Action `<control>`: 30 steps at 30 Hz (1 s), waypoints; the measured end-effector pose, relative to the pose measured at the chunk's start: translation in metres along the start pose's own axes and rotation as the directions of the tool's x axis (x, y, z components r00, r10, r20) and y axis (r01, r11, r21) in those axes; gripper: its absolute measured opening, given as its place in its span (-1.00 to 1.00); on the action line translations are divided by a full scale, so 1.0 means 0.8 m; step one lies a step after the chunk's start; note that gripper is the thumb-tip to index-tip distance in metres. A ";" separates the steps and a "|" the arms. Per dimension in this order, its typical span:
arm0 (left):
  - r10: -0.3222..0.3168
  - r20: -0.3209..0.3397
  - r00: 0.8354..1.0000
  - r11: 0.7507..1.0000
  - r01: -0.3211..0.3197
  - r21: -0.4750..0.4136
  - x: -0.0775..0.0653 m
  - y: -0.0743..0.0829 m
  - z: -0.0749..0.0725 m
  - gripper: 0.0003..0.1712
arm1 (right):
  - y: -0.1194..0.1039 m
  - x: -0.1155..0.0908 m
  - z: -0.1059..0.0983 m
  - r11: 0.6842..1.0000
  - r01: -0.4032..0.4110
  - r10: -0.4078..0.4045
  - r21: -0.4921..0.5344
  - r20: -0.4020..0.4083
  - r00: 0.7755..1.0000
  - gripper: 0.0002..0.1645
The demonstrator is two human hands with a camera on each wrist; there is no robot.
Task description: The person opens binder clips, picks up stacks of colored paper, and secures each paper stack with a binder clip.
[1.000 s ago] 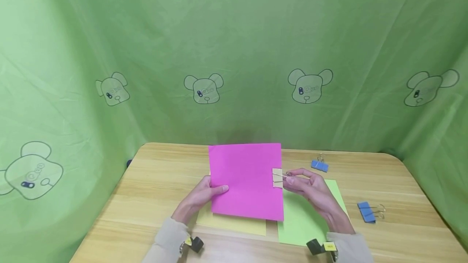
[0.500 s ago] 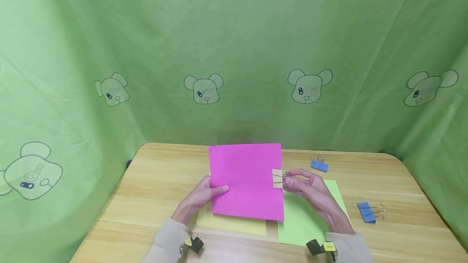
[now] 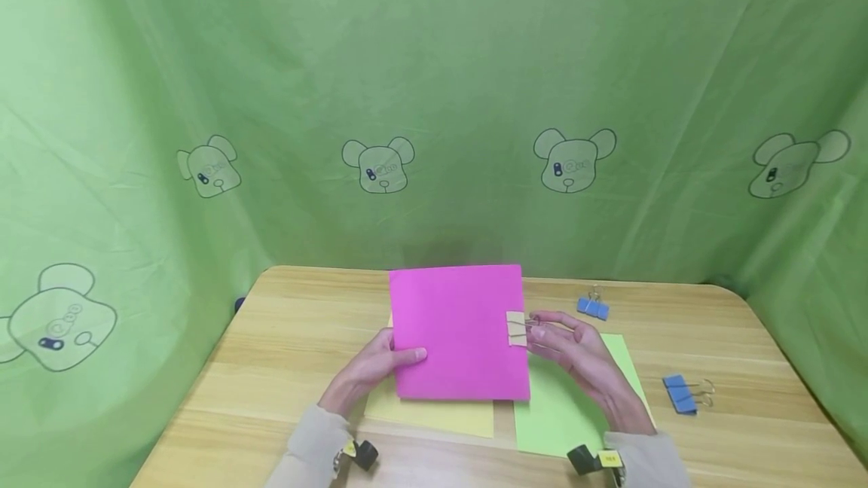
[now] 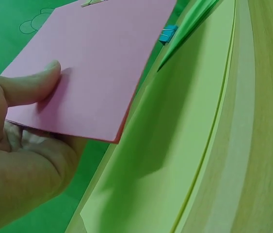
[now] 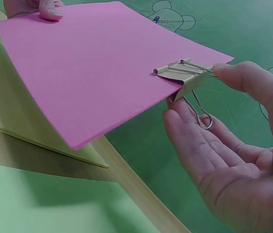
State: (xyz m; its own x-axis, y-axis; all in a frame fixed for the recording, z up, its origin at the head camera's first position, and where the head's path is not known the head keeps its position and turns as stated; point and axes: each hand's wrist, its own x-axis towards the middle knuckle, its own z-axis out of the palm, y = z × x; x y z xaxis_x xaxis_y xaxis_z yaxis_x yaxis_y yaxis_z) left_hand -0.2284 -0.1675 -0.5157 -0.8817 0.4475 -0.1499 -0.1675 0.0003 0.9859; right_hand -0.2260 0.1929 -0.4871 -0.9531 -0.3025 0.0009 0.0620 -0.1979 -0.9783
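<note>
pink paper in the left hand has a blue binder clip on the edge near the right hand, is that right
The binder clip is tan, not blue, as the head view shows. The pink paper is indeed in the left hand, with the clip on the edge near the right hand.

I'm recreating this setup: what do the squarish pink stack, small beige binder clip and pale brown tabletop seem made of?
Pink stack: probably matte paper; thin, crisp edges, no glare.
Binder clip: likely smooth painted metal; folded body with rolled edges.
Wire handles: probably steel, shiny and silvery.
Tabletop: satin wood or laminate; streaked grain leaves it open.
</note>
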 end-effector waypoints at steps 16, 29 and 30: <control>0.037 0.065 0.997 0.999 -0.036 -0.018 -0.008 0.013 -0.020 -0.57 | -0.011 -0.004 0.002 0.996 -0.009 0.007 -0.090 -0.022 1.000 -0.33; -0.002 0.192 0.981 0.984 -0.032 0.177 -0.005 0.013 0.003 -0.60 | -0.020 -0.010 0.017 0.961 -0.045 0.041 -0.271 -0.021 0.999 -0.32; -0.004 0.191 0.982 0.983 -0.031 0.180 -0.005 0.012 0.005 -0.60 | -0.020 -0.010 0.017 0.961 -0.048 0.045 -0.272 -0.018 0.999 -0.32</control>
State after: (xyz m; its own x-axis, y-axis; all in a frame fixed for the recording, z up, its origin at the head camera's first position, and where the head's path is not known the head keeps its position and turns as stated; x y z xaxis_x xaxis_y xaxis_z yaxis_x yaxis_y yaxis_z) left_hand -0.2248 -0.1659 -0.5054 -0.7806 0.6098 -0.1370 -0.0578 0.1477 0.9873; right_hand -0.2155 0.1856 -0.4686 -0.9545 -0.2946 -0.0465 0.0244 0.0782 -0.9966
